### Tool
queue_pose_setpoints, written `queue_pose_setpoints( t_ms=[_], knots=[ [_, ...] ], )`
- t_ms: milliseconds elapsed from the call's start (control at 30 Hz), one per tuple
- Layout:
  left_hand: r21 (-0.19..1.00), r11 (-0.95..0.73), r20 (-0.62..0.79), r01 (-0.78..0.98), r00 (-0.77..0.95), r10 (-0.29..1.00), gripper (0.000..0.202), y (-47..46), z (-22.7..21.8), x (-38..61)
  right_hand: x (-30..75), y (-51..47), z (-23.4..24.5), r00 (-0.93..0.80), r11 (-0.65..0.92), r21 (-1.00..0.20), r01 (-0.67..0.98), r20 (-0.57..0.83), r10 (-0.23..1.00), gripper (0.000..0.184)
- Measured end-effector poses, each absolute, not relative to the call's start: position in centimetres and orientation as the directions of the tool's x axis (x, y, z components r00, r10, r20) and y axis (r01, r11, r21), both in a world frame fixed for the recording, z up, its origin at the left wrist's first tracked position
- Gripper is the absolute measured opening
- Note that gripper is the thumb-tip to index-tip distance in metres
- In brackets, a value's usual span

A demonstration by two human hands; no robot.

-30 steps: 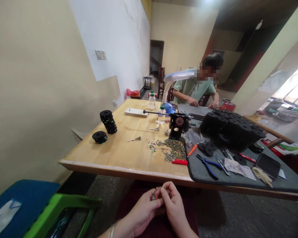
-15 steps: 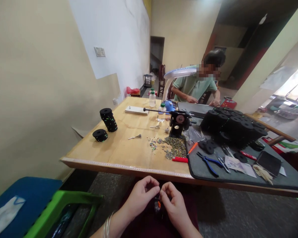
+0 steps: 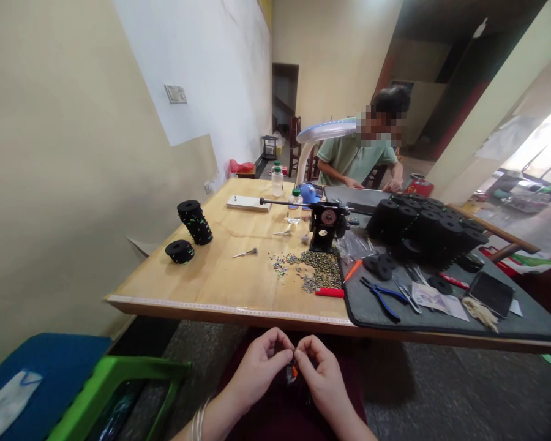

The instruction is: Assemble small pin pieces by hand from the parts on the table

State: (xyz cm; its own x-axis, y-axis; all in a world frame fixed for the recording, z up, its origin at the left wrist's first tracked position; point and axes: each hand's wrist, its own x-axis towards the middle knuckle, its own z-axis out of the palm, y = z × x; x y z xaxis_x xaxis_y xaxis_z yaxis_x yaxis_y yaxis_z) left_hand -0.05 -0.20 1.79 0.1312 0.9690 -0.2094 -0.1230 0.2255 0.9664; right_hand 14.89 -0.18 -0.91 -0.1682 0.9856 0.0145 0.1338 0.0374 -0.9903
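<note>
L hand (image 3: 261, 369) & R hand (image 3: 320, 371) pinched, can't tell on what; small orange-dark item (image 3: 294, 371) just below.
Red oblong lighter (image 3: 329, 293) nr front edge of light-wood tabletop (image 3: 197, 282), gold-black bead pile (image 3: 324, 269) beyond.

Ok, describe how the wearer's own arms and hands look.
The left hand and the right hand are both ungloved, and no sleeve shows on either visible forearm. Thin, pale, shiny bangles circle the left wrist; none shows on the right. Any finer markings are too small to tell.
</note>
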Motion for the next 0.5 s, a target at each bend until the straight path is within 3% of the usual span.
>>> queue_pose_setpoints(
  t_ms=[500],
  knots=[
    [0.978,0.208,-0.201,-0.031,0.151,0.968,0.021,-0.4,1.14,0.22,15.02,0.15,-0.49,-0.138,-0.035,-0.999,0.035,-0.04,0.99,0.029]
  ],
)
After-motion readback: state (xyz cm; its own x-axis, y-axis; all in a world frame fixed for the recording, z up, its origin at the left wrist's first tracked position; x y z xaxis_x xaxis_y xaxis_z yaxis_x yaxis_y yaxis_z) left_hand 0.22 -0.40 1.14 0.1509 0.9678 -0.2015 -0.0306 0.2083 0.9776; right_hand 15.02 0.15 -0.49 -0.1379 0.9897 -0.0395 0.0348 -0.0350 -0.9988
